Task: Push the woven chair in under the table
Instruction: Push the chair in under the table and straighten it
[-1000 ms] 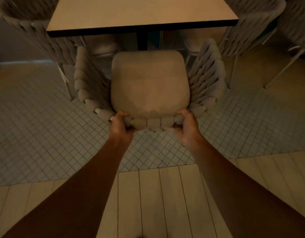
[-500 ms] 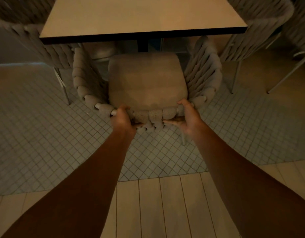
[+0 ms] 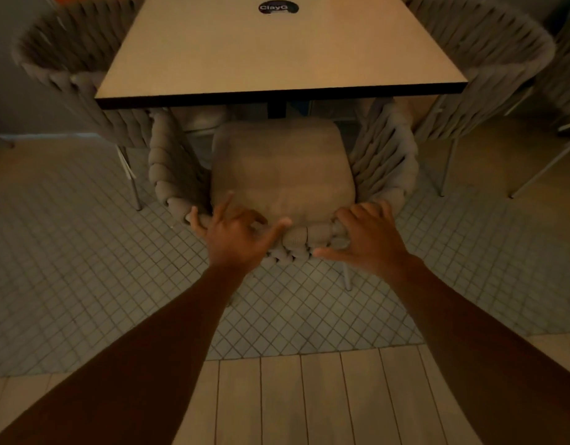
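The woven chair [image 3: 386,162] has a thick grey rope back and a beige seat cushion [image 3: 282,168]. It stands in front of me with its armrests reaching the near edge of the square table [image 3: 277,56]. My left hand [image 3: 235,234] hovers over the left part of the chair's back rim, fingers spread and lifted. My right hand [image 3: 367,234] lies over the right part of the rim, fingers apart, resting lightly on the rope. Neither hand is wrapped around the rim.
Two more woven chairs flank the table, one at the left [image 3: 71,75] and one at the right [image 3: 489,75]. A dark round sticker [image 3: 278,8] lies on the tabletop. The floor is small grey tiles [image 3: 68,268], with pale planks [image 3: 309,399] under me.
The chair has slid forward toward the table, its armrests now at the table's edge. Both hands have let go of the back rim and spread their fingers.
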